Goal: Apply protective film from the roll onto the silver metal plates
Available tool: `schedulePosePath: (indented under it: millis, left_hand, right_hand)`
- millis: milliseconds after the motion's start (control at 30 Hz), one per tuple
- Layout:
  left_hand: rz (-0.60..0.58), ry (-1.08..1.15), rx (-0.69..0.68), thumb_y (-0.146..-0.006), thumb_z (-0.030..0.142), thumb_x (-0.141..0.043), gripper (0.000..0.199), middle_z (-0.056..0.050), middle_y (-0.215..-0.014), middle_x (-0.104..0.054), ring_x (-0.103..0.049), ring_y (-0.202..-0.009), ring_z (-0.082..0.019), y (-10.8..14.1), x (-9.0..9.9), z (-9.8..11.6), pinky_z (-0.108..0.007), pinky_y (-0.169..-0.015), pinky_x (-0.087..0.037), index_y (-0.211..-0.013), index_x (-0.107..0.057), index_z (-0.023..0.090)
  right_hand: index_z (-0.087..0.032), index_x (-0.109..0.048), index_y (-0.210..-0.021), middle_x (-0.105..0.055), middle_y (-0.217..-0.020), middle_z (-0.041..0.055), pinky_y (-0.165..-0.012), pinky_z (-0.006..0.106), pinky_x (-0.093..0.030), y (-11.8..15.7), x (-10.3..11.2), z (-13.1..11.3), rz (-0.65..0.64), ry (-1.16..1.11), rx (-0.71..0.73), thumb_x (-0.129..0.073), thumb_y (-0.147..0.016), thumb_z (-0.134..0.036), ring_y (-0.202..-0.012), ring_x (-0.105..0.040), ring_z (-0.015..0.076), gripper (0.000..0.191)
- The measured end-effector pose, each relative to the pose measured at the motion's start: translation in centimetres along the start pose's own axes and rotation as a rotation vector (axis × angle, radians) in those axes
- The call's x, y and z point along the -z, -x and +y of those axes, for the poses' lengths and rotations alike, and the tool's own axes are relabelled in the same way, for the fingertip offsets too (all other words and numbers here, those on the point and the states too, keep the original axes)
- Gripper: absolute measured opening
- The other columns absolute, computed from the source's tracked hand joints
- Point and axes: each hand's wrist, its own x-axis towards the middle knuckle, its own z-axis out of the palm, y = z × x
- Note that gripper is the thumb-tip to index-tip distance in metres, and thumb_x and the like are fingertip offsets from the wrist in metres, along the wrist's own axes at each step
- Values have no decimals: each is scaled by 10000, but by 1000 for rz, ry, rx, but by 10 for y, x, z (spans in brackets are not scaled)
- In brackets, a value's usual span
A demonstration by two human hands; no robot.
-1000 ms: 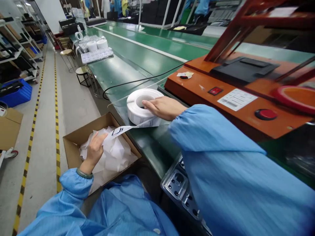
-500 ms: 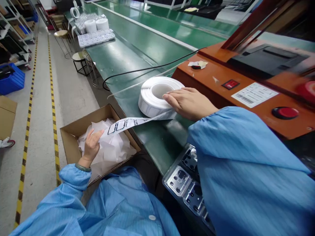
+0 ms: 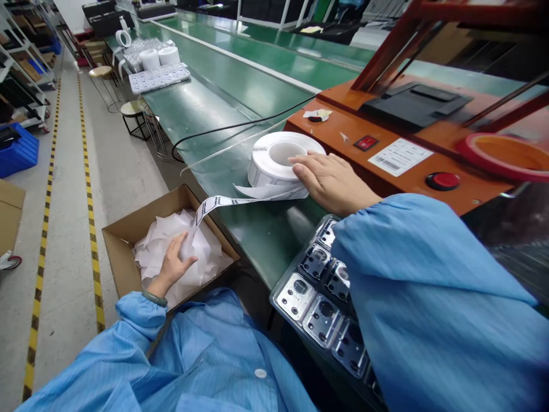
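A roll of white labels [image 3: 272, 170] lies on its side on the green bench. My right hand [image 3: 332, 180] is on its right side, fingers over the rim by the core and holding it. A printed strip of labels [image 3: 210, 206] runs from the roll past the bench edge and curves down over a cardboard box [image 3: 120, 243]. Crumpled white backing paper [image 3: 210, 246] fills much of that box. Above the paper is my left hand [image 3: 174, 263], open, thumb spread from the fingers. Its fingertips are close to the strip's lower end; I cannot tell if they touch.
An orange machine [image 3: 334, 120] with a red button and a red tape ring [image 3: 506, 154] stands at the right. Below my right sleeve is a clear tray of metal-looking parts [image 3: 319, 317]. A black cable [image 3: 235, 122] crosses the bench. More rolls [image 3: 169, 55] stand farther back.
My left hand has lowered slightly, and its thumb has spread. The strip has gone from nearly straight to a slack downward curve, and a loose flap shows by the roll. The view has shifted right.
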Motion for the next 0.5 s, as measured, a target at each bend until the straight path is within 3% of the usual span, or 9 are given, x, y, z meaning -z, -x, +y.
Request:
schedulePosePath:
  millis: [133,300,500]
  left_hand:
    - [-6,143,127,-903,586,-360,651,-171,-1402,-476,-460,-1305,-264,-9,-14,13,-439,-1091,-373,-1399,-385,164]
    - [59,166,253,-857,518,-533,677,-180,-1373,-495,-466,-1296,-277,-25,-33,24,-461,-1092,-357,-1406,-343,170]
    - [139,100,277,-905,412,-472,530,-188,-1326,-522,-493,-1263,-271,-34,-30,42,-472,-1077,-365,-1360,-391,151]
  right_hand:
    - [-200,-547,-1254,-550,-1332,113,-1065,585,-288,24,19,0,19,-4,49,-186,-981,-476,-1320,-402,315,530]
    - [-213,-586,-1197,-583,-1294,98,-1071,575,-292,75,33,4,34,14,107,-174,-985,-490,-1314,-417,294,540]
    - [-197,-606,-1150,-608,-1256,110,-1056,566,-327,132,33,6,38,83,118,-225,-980,-504,-1263,-478,297,518]
